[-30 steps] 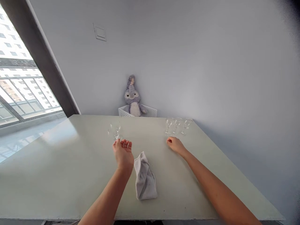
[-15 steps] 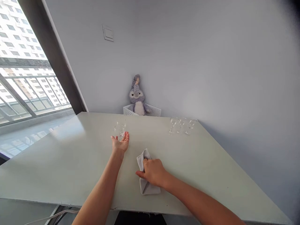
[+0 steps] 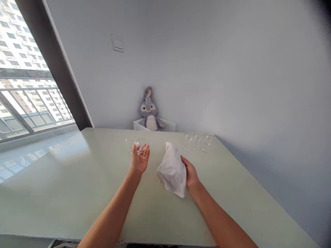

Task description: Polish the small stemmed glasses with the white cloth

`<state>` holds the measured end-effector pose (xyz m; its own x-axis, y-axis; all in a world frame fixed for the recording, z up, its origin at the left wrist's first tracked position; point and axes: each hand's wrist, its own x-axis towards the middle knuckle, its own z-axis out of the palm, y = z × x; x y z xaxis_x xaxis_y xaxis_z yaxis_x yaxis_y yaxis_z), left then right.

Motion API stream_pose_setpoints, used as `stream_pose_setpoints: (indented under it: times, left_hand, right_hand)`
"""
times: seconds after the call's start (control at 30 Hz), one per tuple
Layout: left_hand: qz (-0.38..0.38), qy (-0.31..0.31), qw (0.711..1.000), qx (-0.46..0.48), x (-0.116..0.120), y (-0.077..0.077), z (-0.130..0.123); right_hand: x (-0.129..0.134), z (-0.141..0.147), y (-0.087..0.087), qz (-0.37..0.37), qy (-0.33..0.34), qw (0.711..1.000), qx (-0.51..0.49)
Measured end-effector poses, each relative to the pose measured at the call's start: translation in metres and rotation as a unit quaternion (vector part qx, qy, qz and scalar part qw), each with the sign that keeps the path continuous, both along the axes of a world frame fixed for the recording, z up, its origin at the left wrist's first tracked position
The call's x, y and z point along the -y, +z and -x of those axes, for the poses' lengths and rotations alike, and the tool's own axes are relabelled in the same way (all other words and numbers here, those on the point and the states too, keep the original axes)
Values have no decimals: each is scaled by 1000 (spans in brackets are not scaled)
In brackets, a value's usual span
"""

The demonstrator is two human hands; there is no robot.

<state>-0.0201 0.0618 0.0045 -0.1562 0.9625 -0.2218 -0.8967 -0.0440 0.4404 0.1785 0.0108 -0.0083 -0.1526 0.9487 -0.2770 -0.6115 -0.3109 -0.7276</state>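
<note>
"Since the glass point(image 3: 142, 141) is so clear, can you make out where it sits?"

"Yes, it's in the left hand point(image 3: 139, 161), over the far half of the counter point(image 3: 98, 186), left of the middle. The palm faces up and the fingers are partly curled, with the glass held among them. I can't tell whether its foot touches the counter."

"And the right hand point(image 3: 191, 175)?"

"It has the cloth point(image 3: 172, 170). The fingers go behind the fabric, so I can't see how tightly they close, but the thumb presses along its right edge. The cloth hangs loosely, one corner pointing up and another down, well apart from the glass."

"Is anything near the left hand besides that glass?"

"Another glass, very faint, just beyond it and to the left. On the far right of the counter, three stemmed glasses point(image 3: 197, 137) stand upright in a row, near one another."

"What's past the counter?"

"At its far edge, a white basket point(image 3: 168, 126) with a grey plush toy point(image 3: 151, 122) sitting in it, against the wall point(image 3: 219, 69). A light switch point(image 3: 118, 43) is up to the left, and further left a window point(image 3: 28, 62) shows a railing and tall buildings."
</note>
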Motion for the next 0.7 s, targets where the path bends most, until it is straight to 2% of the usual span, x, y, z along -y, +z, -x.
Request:
stream_pose_setpoints:
  times: [0.07,0.13,0.23,0.33,0.4,0.5,0.57,0.7]
  left_hand:
    - [-41,-28,998,-39,0,2,-13]
    - [-86,-48,992,-81,1,-1,-24]
    - [-132,-62,980,-137,4,-14,-35]
    - [-133,-69,973,-175,11,-28,-45]
    - [-134,-81,968,-196,18,-34,-52]
    - [-151,-111,958,-216,26,-37,-60]
    - [-151,-121,954,-227,29,-37,-62]
    - [-135,-114,943,-283,29,-39,-61]
  right_hand:
    - [-1,-9,4,26,-46,999,-10]
    - [-2,-14,6,15,-104,994,-14]
    - [-3,-13,7,-50,-165,985,-16]
    - [-2,-6,8,-104,-200,974,6]
    - [1,3,9,-124,-175,977,17]
    - [11,16,10,-171,-53,983,33]
    - [18,22,10,-205,16,977,63]
    - [24,25,5,-231,57,961,141]
